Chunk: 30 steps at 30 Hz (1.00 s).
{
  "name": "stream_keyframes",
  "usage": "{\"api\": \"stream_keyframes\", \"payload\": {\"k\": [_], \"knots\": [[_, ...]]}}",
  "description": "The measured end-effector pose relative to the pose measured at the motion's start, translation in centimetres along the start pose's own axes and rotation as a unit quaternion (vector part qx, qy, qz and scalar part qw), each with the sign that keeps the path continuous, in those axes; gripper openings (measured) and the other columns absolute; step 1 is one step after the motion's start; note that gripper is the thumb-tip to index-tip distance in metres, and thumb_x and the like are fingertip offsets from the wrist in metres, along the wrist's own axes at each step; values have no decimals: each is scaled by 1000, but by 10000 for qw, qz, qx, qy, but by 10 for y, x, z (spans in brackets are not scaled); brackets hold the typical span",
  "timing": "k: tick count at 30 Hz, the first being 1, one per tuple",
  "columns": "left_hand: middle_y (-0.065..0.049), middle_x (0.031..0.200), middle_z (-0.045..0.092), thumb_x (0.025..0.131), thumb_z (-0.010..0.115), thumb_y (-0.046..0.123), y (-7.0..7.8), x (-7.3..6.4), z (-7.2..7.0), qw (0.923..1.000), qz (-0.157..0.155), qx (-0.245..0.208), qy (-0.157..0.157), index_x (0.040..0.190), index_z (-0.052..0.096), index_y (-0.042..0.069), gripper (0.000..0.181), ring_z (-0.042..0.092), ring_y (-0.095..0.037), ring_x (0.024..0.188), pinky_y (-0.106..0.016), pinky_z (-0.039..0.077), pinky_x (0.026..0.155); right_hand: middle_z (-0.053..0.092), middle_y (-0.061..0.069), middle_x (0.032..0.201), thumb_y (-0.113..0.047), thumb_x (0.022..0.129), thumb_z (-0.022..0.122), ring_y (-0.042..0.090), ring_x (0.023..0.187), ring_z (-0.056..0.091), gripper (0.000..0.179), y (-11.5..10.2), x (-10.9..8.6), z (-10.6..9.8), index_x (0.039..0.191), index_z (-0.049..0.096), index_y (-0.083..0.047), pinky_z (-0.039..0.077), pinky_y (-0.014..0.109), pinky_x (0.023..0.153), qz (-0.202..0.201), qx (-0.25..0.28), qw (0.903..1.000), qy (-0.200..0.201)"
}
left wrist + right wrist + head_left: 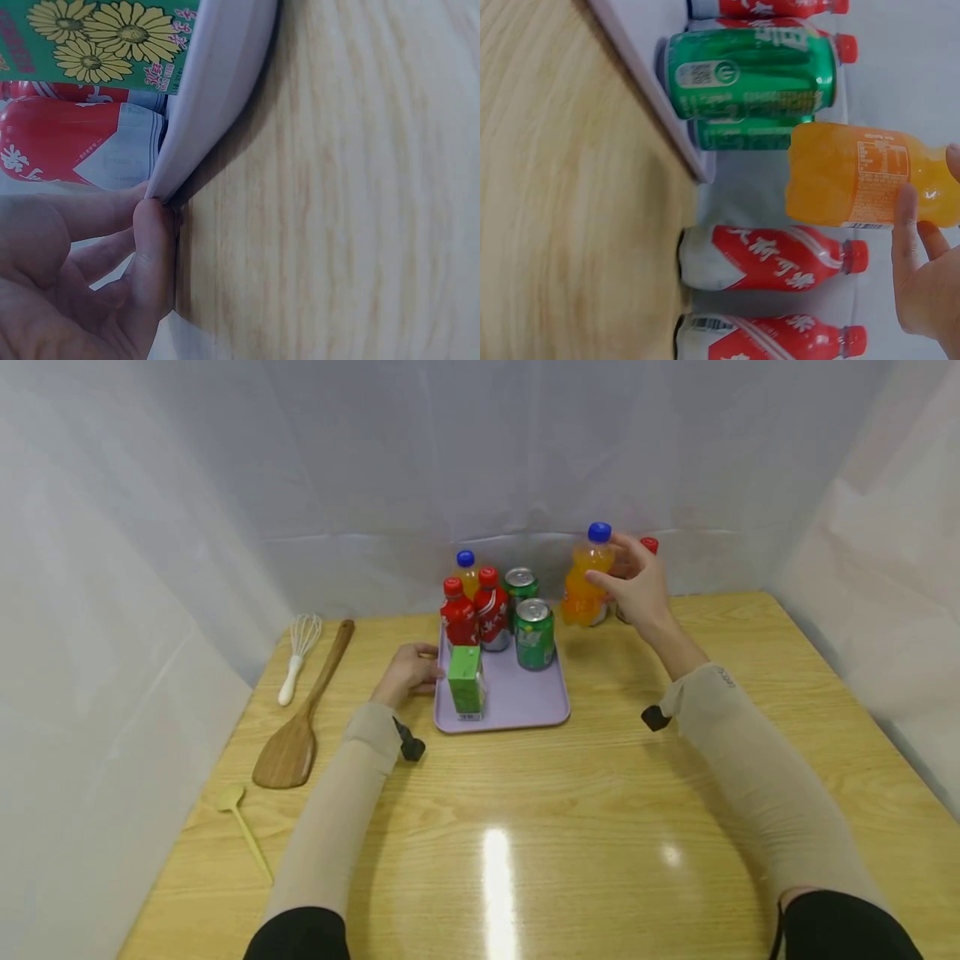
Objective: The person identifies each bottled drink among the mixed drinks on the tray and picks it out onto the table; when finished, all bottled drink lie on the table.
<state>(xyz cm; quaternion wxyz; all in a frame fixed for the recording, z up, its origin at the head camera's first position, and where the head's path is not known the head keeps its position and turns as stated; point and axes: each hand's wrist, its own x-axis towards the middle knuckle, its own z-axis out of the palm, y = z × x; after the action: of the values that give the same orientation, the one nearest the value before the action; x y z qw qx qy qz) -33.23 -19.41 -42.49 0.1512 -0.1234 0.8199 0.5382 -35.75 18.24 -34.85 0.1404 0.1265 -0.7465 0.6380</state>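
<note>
My right hand (643,587) grips an orange soda bottle (583,589) with a blue cap, held above the table right of the lilac tray (521,703). In the right wrist view the bottle's base hangs clear of the table. My left hand (407,672) pinches the tray's left rim between thumb and fingers, as the left wrist view shows. On the tray stand a green drink carton (467,681), two green cans (535,637), two red-capped bottles (492,612) and, partly hidden behind them, another orange soda bottle (468,578).
Two red-and-white bottles (772,259) stand right of the tray, mostly hidden behind my right hand in the head view. A whisk (298,656), a wooden spatula (292,747) and a small yellow spoon (236,806) lie at left. White sheeting (360,485) closes off the back and sides.
</note>
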Motion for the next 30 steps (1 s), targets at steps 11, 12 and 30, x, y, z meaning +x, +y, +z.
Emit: {"api": "stream_keyframes", "payload": {"k": [11, 12, 30], "knots": [[-16, 114, 70, 97, 65, -2, -1, 0, -3, 9999, 161, 53, -6, 151, 51, 0, 56, 65, -13, 82, -22, 59, 64, 66, -9, 112, -17, 92, 82, 11, 96, 67, 58, 20, -2, -2, 146, 61, -15, 64, 23, 65, 249, -215, 9994, -139], [-17, 115, 71, 97, 65, -2, -1, 0, -3, 9999, 163, 59, -6, 151, 51, 0, 56, 65, -13, 82, -22, 60, 64, 66, -9, 112, -17, 92, 82, 11, 96, 67, 58, 22, -2, -1, 146, 60, -15, 65, 24, 65, 294, -245, 9992, -137], [-17, 124, 64, 98, 64, -1, -2, 1, -1, 10000, 56, 55, -14, 155, 50, 5, 58, 62, -13, 85, -19, 58, 62, 59, 3, 124, -15, 94, 79, 16, 101, 61, 57, 50, -1, 3, 145, 53, -10, 62, 18, 63, 568, -525, 9968, -199]]}}
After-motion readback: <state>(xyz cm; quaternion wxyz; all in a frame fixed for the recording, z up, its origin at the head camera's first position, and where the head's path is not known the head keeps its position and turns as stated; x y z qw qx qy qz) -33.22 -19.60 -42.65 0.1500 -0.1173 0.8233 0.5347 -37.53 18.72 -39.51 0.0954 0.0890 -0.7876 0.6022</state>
